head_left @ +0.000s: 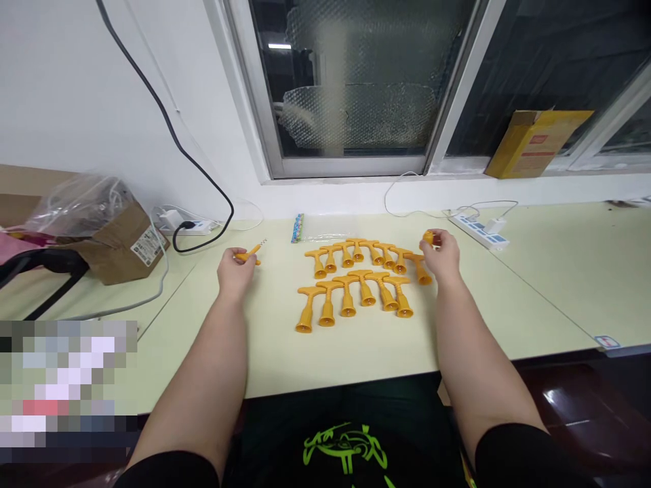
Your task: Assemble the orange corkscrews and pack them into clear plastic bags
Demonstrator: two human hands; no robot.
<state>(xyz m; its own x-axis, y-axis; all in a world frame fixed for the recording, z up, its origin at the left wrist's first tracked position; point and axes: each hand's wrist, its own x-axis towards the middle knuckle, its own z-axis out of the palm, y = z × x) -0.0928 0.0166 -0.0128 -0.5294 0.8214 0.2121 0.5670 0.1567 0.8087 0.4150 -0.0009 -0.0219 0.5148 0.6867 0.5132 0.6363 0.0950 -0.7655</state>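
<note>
At the left of the table, my left hand [237, 273] is closed on a yellow T-shaped corkscrew handle [249, 255], its thin spiral pointing up and to the right. My right hand [442, 255] is closed around a small yellow piece [428, 237] that looks like a corkscrew sleeve; the fingers hide most of it. Between my hands, several yellow corkscrews with T-handles and bell-shaped ends lie in two curved rows, a back row [347, 256] and a front row [347, 298]. The rightmost corkscrew [422, 271] of the back row lies just beside my right hand.
A clear plastic bag [328, 229] lies behind the rows. Power strips [478, 232] with cables sit along the wall. An open cardboard box [122, 247] stands at the left with a black cable [167, 115] nearby. A yellow carton [539, 144] leans on the window.
</note>
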